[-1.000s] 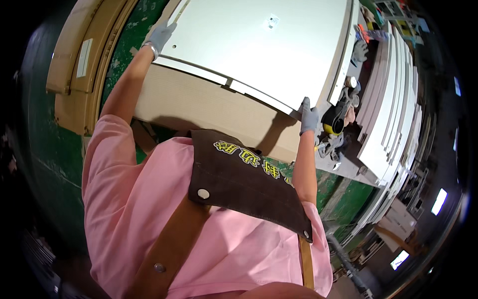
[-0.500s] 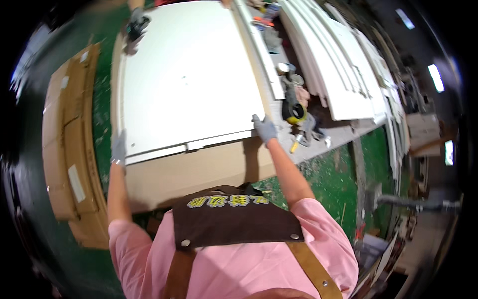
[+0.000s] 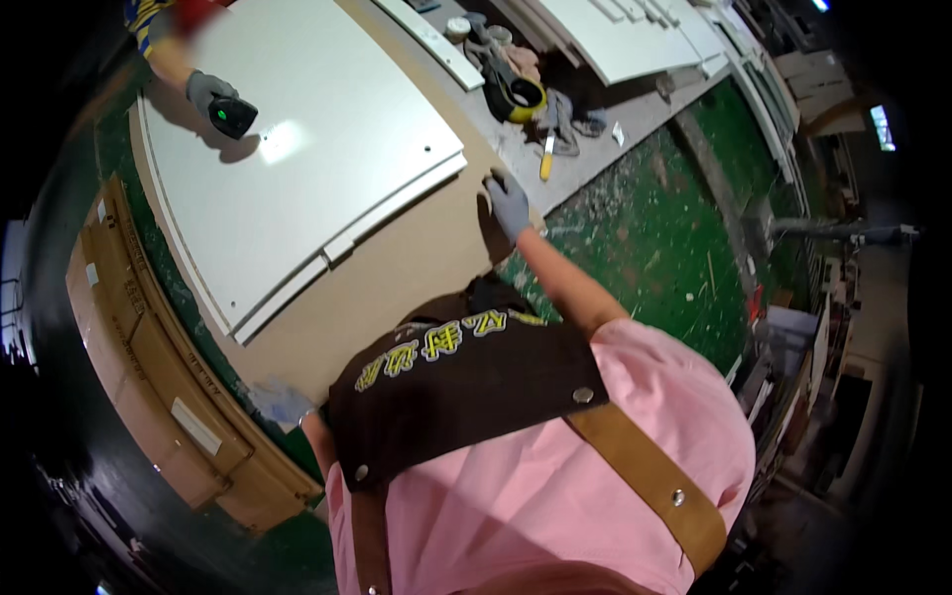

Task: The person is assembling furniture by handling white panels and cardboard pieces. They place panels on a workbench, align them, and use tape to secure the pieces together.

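Note:
White panels [image 3: 297,149] lie stacked on brown cardboard [image 3: 327,307] in front of me, a narrow gap showing along their near edge. My left hand [image 3: 281,402], in a grey glove, is off the panels at the cardboard's near left corner; it is blurred, but its fingers look stretched out and nothing shows in it. To the right of the panels, my gloved right hand [image 3: 509,205] hovers over or rests at the cardboard's edge, fingers apart and without an object. At the far left, a co-worker's gloved hand [image 3: 206,91] holds a black handheld device [image 3: 233,117] with a green light above the top panel.
Flat brown cartons [image 3: 159,347] lean or lie at the left. Beyond my right hand, a yellow-handled tool [image 3: 547,159], a tape roll [image 3: 516,97] and grey gloves [image 3: 565,124] lie on a pale board. More white panels [image 3: 625,40] are at the far right; the green floor [image 3: 635,238] carries debris.
Both my hands have let go of the top panel's sides and drawn away. My view has turned, and the co-worker's hand with the device has come inward over the panel.

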The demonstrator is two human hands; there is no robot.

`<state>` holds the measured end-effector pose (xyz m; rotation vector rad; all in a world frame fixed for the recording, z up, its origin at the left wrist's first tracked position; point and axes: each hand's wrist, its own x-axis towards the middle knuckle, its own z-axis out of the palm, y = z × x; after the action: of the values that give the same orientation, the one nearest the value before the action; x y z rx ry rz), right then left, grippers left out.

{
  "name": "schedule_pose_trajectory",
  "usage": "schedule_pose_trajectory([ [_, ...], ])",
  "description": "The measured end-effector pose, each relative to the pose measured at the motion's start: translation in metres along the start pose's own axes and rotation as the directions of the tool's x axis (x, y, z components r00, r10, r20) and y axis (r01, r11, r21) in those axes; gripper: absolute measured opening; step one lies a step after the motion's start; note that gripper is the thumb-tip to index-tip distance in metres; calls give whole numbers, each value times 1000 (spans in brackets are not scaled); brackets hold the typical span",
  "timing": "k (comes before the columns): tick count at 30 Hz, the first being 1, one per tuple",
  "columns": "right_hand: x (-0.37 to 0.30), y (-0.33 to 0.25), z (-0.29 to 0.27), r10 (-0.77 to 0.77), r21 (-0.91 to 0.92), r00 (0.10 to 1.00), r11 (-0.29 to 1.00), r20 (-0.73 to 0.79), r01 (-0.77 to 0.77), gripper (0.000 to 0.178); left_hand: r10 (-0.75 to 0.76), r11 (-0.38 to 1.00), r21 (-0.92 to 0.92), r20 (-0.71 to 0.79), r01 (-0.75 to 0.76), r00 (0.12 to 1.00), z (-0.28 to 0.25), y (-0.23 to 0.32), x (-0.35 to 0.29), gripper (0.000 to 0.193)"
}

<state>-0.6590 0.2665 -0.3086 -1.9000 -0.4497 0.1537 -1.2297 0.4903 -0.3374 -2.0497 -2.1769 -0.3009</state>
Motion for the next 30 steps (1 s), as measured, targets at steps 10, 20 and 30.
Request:
schedule_pose_trajectory([
  [10, 32, 17, -51, 409, 415, 910, 817, 75, -401, 24, -84, 996, 25, 92, 82, 992, -40, 32, 0, 55],
  [20, 78, 28, -105, 34, -562, 991, 821, -127, -100, 40, -363, 922, -145, 5, 360, 932, -35, 91, -54, 61],
  [30, 110, 37, -146, -87, -485, 946, 841, 312, 238, 54, -172, -791, -255, 965, 556, 197, -23, 249, -182, 80],
])
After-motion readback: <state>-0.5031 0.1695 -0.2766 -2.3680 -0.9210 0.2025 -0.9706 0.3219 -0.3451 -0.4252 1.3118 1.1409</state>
